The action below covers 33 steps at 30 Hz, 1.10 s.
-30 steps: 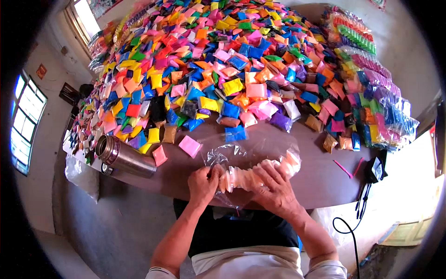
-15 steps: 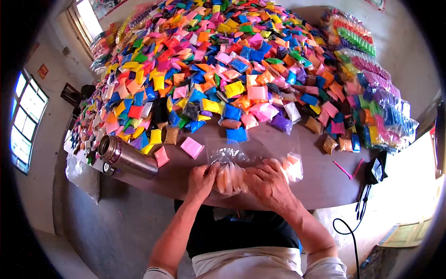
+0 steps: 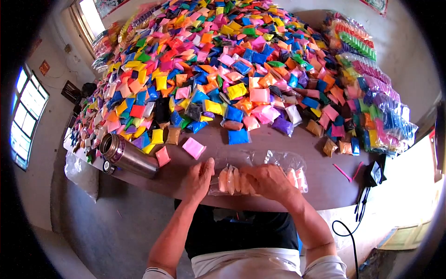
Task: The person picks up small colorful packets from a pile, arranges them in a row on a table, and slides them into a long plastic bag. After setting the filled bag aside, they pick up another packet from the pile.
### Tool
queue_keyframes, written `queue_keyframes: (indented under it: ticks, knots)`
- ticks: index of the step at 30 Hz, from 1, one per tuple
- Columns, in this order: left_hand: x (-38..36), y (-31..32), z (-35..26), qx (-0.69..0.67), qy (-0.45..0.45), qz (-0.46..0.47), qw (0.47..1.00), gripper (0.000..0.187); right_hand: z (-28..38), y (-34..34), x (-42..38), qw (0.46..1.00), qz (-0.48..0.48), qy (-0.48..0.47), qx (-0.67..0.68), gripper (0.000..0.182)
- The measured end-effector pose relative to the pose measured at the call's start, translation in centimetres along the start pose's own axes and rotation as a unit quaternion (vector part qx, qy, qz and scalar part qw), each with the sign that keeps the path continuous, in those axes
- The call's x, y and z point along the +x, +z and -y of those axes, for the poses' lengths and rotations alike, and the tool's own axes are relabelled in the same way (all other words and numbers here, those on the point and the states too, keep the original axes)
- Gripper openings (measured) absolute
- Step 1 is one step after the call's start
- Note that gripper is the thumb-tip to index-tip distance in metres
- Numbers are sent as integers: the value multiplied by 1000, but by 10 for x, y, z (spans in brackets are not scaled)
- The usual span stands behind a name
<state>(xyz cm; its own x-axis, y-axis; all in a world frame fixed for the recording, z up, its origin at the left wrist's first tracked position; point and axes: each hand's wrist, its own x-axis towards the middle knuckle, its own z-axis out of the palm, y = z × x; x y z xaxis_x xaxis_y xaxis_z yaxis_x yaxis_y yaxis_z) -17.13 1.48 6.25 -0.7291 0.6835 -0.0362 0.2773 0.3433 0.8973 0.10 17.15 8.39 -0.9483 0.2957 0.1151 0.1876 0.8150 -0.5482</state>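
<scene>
A clear plastic bag lies flat near the table's front edge. Inside it, several peach-coloured packets stand side by side in a row, with more peach packets at the right end. My left hand is at the bag's left edge, fingers loosely extended and holding nothing. Across the middle of the row, my right hand has its fingers bent down onto a peach packet. The hand hides part of the row and its own fingertips.
A huge heap of coloured packets covers the back of the table. At left stand a steel flask and its lid. Filled bags are stacked at right, near pink strips and a black device with a cable.
My left hand has come off the packets and moved slightly left of them. My right hand has shifted a little over the row. The bag's upper part now lies lower and more crumpled.
</scene>
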Motion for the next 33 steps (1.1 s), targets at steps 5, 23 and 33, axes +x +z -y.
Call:
queue_keyframes:
  ticks: [5,23,33]
  knots:
    - [-13,4,-14,33,37,10,999,50,2,-1,0,999,-17,40,10,21]
    - [-22,17,-4,74,177,38,981,26,9,-7,16,997,-53,-49,24,36]
    - [-23,21,3,34,150,52,987,31,-1,5,34,985,146,20,94,23]
